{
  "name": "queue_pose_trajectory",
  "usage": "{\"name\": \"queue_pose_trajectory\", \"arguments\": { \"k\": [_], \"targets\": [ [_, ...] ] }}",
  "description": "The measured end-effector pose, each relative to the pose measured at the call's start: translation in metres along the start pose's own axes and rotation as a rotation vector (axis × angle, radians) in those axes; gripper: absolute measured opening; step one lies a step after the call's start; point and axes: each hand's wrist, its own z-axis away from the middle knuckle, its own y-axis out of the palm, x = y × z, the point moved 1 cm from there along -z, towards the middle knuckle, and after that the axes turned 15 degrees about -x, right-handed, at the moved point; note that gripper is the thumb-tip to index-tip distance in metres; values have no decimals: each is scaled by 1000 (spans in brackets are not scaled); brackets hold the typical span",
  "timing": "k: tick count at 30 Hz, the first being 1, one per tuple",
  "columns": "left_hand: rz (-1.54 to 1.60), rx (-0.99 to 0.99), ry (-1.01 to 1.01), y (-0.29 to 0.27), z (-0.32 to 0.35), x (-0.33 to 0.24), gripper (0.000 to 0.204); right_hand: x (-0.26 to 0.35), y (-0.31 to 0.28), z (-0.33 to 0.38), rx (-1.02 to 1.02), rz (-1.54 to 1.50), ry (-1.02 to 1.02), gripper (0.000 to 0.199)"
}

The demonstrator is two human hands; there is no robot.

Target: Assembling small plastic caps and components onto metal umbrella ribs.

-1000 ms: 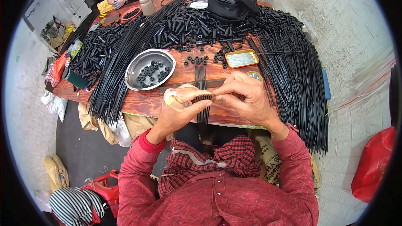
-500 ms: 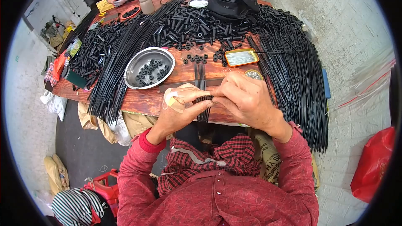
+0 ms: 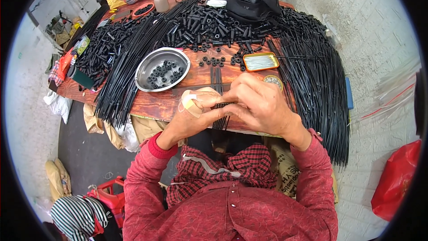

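Thin black rods (image 3: 219, 107), a small bundle of them, lie across the near edge of the wooden worktop (image 3: 166, 102), and both hands meet on them just above the person's lap.

On the far left of the worktop lies a heap of short black tube pieces (image 3: 96, 53); next to it a long sheaf of black rods (image 3: 122, 80) fans toward the near edge and overhangs it. To the right of that sheaf stands a round metal bowl (image 3: 154, 78) with small black rings in it.

The left hand (image 3: 191, 116), with pale tape wrapped around its thumb, is curled with thumb and fingers closed on the left end of the bundle. The right hand (image 3: 258, 105) is folded over the bundle's right part, its fingers bent down and pinched together on the rods. The two hands touch each other at the fingertips. Whether the right hand clamps several rods or only one is hard to tell, since its fingers cover them.

Behind the hands, a few loose black rings (image 3: 214, 60) lie on bare wood, with a bigger heap of black fittings (image 3: 205, 27) beyond. To the right sits a flat yellow-rimmed tin (image 3: 261, 61), and near it a small round lid (image 3: 273, 80). Farthest right, a wide mass of long black rods (image 3: 318, 93) drapes over the worktop's edge.
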Motion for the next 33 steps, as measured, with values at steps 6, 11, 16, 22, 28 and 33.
{"name": "queue_pose_trajectory", "arguments": {
  "k": [6,11,16,22,28,33],
  "targets": [
    [124,-3,-17,2,1,4,20,-13,2,2,53,-149,30,19],
    [80,66,-39,-2,-3,6,22,-7,9,3,-36,11,-85,18],
    [100,72,-54,-1,-3,10,22,-8,11,3,-35,60,-152,19],
    [120,96,-15,-2,-7,10,23,-14,11,3,-44,-46,-124,19],
    [44,74,-14,-1,-6,12,23,-7,14,8,-85,117,-119,21],
    [146,82,5,2,-8,13,22,-16,12,6,-41,-94,-54,20]
  ]
}}
